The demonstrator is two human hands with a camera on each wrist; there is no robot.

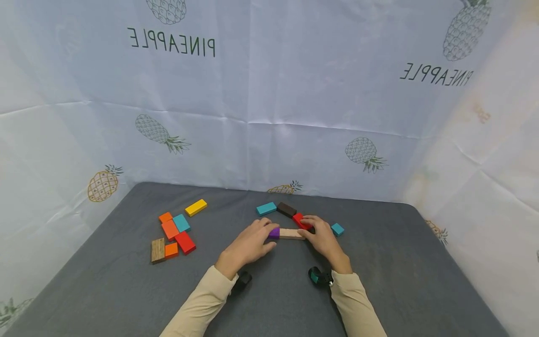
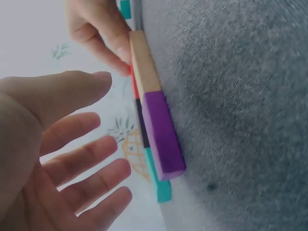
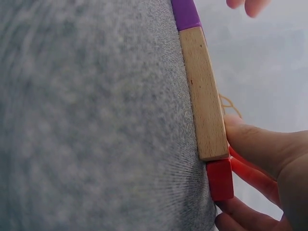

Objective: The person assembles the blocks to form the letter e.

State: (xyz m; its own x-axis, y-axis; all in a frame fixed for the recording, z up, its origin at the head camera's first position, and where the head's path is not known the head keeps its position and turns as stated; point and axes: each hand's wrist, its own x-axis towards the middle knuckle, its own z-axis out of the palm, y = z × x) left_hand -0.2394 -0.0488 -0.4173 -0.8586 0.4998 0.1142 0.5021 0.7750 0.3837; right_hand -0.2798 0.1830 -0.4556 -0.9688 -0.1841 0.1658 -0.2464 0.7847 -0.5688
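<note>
A purple block [image 2: 161,134] and a plain wooden block [image 3: 204,96] lie end to end on the dark cloth. Behind them a teal block [image 1: 266,208], a dark brown block [image 1: 286,209] and a red block [image 1: 300,220] form a slanting row. My left hand [image 1: 252,241] hovers by the purple block, its fingers spread and apart from it in the left wrist view. With thumb and fingers, my right hand [image 1: 322,238] holds the red block at its near end, beside the wooden block's right end. The right fingertips are partly hidden.
Left on the table [image 1: 126,290] is a group of orange, red, teal and brown wooden blocks [image 1: 170,229]. A yellow block [image 1: 196,207] lies behind that group. Another teal block [image 1: 337,229] sits right of my right hand. A pineapple-print curtain [image 1: 269,93] hangs behind.
</note>
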